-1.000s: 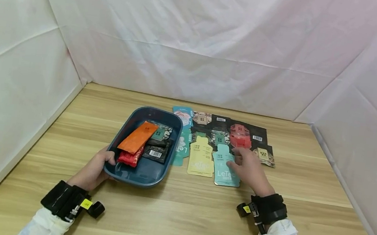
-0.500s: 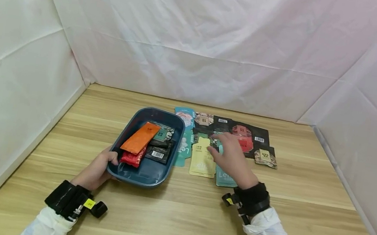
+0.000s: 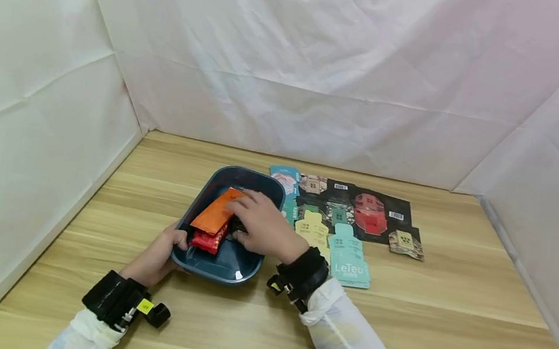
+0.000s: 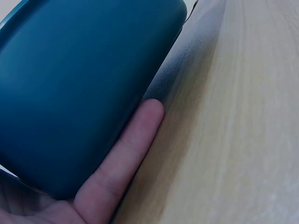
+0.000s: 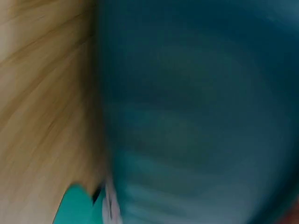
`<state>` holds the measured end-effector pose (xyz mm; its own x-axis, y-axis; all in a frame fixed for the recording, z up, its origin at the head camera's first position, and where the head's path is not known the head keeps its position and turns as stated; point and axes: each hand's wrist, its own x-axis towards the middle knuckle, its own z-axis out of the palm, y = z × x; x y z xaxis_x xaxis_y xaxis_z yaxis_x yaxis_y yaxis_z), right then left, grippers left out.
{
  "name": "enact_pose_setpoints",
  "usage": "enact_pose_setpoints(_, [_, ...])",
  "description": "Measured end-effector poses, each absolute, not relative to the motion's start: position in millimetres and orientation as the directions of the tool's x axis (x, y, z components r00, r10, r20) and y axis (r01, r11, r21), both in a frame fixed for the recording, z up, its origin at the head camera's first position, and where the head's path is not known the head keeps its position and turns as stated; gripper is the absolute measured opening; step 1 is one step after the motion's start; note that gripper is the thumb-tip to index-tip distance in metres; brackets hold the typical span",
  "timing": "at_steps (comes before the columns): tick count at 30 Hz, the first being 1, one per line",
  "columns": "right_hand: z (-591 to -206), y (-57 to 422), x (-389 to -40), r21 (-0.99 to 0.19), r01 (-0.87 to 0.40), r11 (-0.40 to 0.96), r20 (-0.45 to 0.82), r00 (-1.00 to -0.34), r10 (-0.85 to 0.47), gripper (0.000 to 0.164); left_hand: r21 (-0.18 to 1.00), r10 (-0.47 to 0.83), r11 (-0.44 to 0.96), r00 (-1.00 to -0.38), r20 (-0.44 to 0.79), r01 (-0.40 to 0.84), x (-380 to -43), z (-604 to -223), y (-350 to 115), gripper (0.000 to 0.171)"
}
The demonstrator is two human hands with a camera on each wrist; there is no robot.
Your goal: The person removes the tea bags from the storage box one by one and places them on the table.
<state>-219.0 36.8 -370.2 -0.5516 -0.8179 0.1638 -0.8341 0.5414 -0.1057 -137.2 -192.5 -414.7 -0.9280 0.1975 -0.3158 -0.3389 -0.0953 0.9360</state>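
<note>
A dark blue plastic basin (image 3: pixel 221 270) is held by its near left corner in my left hand (image 3: pixel 154 255), thumb over the rim. In the left wrist view a finger (image 4: pixel 124 161) lies under the basin's side, close to the tabletop. My right hand (image 3: pixel 266 226) is inside the basin, over its contents, with thumb and fingertips apart. Its fingertips are at the right edge of an orange packet (image 3: pixel 212 219). Beneath that lies a red packet (image 3: pixel 206 241). Black sachets (image 3: pixel 236 228) are mostly hidden by the hand. The right wrist view is blurred and shows mainly the basin.
Right of the basin, flat sachets lie in rows on the wooden table (image 3: pixel 452 315): a yellow one (image 3: pixel 312 229), a light teal one (image 3: pixel 349 260), several black ones (image 3: pixel 396 213), and blue-teal ones (image 3: pixel 285 178) beside the rim. White cloth walls (image 3: pixel 318 120) enclose the back and sides.
My right hand has moved left from the teal sachet, past the yellow one, and into the basin. The left hand keeps its hold on the basin. The view has shifted slightly.
</note>
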Motion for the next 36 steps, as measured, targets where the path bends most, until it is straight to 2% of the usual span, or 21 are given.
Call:
enact_pose_setpoints(3, [-375,29,-218,-0.044,-0.841,0.539,0.022,-0.540,-0.841,0.069,0.935,0.225,-0.115,-0.926,-0.303,-0.334,-137,-417,-189,0.079])
enact_pose_setpoints(5, [-376,26,-218,-0.013,-0.849,0.528,-0.011,-0.528,-0.849,0.072,0.936,0.237,-0.125,-0.926,-0.295,-0.330,-137,-418,-188,0.080])
enact_pose_setpoints(7, [-376,25,-217,0.007,-0.857,0.515,0.015,-0.515,-0.857,0.070,0.939,0.238,-0.117,-0.927,-0.290,-0.324,-137,-417,-189,0.079])
enact_pose_setpoints(12, [-370,24,-214,0.028,-0.861,0.508,0.148,-0.499,-0.854,0.051,0.944,0.196,-0.080,-0.934,-0.300,-0.320,-138,-414,-190,0.074])
enact_pose_setpoints(21, [-359,22,-199,0.101,-0.861,0.498,0.193,-0.474,-0.859,0.025,0.934,0.201,-0.101,-0.926,-0.319,-0.343,-138,-415,-189,0.080])
enact_pose_setpoints(28, [-358,28,-193,0.136,-0.866,0.481,0.288,-0.430,-0.856,0.024,0.928,0.201,-0.113,-0.923,-0.329,-0.356,-137,-416,-188,0.080])
enact_pose_setpoints(36, [-341,46,-181,0.125,-0.893,0.433,0.306,-0.380,-0.873,0.029,0.937,0.193,-0.080,-0.927,-0.320,-0.340,-136,-414,-192,0.075])
